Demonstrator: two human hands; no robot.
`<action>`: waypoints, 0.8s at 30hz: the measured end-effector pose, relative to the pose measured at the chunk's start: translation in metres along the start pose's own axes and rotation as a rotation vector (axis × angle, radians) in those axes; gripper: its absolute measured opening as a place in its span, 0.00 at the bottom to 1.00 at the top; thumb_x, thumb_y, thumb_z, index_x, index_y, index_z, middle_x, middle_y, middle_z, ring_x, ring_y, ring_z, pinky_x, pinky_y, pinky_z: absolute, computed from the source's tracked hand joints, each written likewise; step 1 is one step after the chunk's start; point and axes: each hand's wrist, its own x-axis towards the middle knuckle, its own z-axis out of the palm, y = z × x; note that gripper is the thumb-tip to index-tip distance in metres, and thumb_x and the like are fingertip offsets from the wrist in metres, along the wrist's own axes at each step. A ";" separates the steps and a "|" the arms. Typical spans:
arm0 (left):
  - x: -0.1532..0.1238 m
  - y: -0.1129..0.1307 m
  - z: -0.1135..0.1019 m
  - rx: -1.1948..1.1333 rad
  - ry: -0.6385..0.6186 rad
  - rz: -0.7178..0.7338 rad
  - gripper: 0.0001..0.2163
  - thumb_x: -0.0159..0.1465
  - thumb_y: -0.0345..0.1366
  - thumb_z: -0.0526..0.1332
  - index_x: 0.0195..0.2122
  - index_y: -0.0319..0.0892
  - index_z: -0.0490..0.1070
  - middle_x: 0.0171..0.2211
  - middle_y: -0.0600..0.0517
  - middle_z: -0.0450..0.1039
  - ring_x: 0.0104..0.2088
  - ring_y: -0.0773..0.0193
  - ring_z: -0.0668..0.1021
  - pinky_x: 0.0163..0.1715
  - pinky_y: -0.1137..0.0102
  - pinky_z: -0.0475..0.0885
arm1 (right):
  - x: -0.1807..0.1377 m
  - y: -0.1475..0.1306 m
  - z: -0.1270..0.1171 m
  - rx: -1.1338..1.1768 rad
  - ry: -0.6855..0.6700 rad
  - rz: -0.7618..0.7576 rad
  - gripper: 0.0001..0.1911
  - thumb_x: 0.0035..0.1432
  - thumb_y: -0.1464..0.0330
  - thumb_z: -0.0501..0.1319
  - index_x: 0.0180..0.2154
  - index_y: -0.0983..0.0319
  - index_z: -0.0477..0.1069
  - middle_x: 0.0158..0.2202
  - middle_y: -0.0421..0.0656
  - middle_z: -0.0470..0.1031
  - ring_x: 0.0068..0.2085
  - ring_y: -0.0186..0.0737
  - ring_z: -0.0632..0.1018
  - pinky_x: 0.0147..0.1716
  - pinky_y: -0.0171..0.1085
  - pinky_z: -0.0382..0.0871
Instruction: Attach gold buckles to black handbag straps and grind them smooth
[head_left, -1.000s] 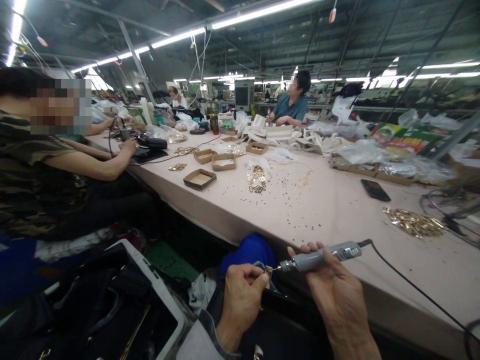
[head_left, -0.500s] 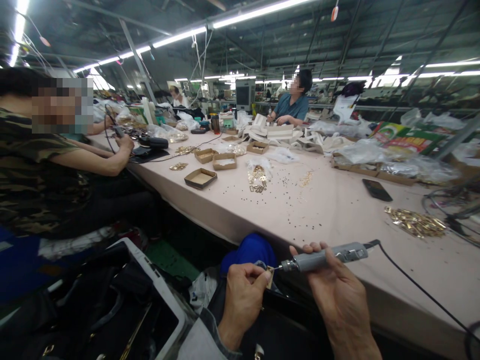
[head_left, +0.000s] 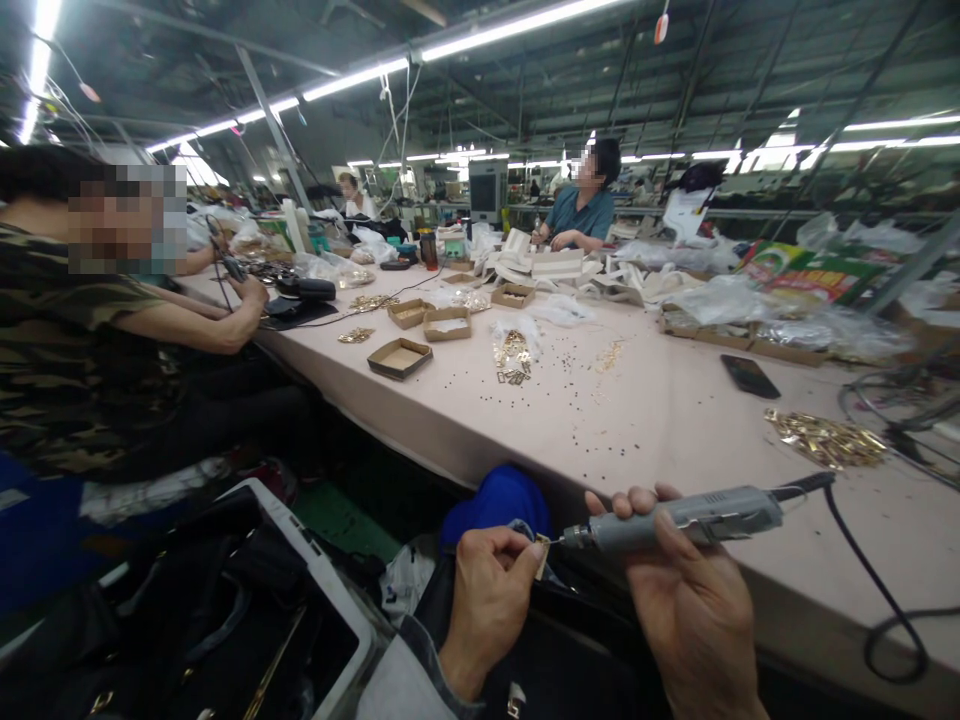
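My left hand is closed in a pinch on a small gold metal fitting. My right hand is wrapped round a grey electric screwdriver, which lies nearly level and points left. Its thin bit meets the fitting's upper end, as far as I can tell at this size. A black cord runs from the tool's rear end. Beneath my hands lies dark material with a gold clasp on it.
The pinkish table bears a pile of gold fittings, a phone, an open cardboard box and scattered small dark pieces. A pale-rimmed crate of dark goods stands at left. Co-workers sit left and across.
The screwdriver's rear end has shifted right and the tool has rolled a little in my right hand. Its cord now hangs in a loop. My left hand keeps its pinch.
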 end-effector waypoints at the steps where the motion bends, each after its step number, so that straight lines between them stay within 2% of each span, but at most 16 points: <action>1: 0.000 0.000 0.001 0.000 -0.002 0.000 0.13 0.59 0.43 0.66 0.24 0.39 0.81 0.21 0.49 0.77 0.23 0.62 0.74 0.23 0.71 0.62 | -0.001 -0.001 0.000 -0.005 -0.006 -0.010 0.16 0.56 0.66 0.74 0.46 0.55 0.77 0.40 0.40 0.74 0.42 0.42 0.76 0.61 0.67 0.70; 15: -0.002 0.003 0.003 0.037 -0.011 0.002 0.12 0.58 0.42 0.66 0.24 0.38 0.81 0.21 0.50 0.76 0.22 0.63 0.73 0.23 0.71 0.61 | -0.017 -0.004 0.002 -0.045 -0.060 -0.117 0.19 0.56 0.69 0.74 0.48 0.53 0.76 0.41 0.40 0.74 0.43 0.44 0.77 0.62 0.65 0.69; 24: -0.005 0.007 0.003 0.011 -0.015 -0.003 0.14 0.58 0.45 0.67 0.24 0.38 0.81 0.21 0.48 0.77 0.22 0.61 0.75 0.23 0.70 0.62 | -0.025 -0.003 0.002 -0.125 -0.211 -0.200 0.19 0.61 0.70 0.70 0.52 0.52 0.73 0.40 0.40 0.74 0.44 0.43 0.76 0.66 0.66 0.63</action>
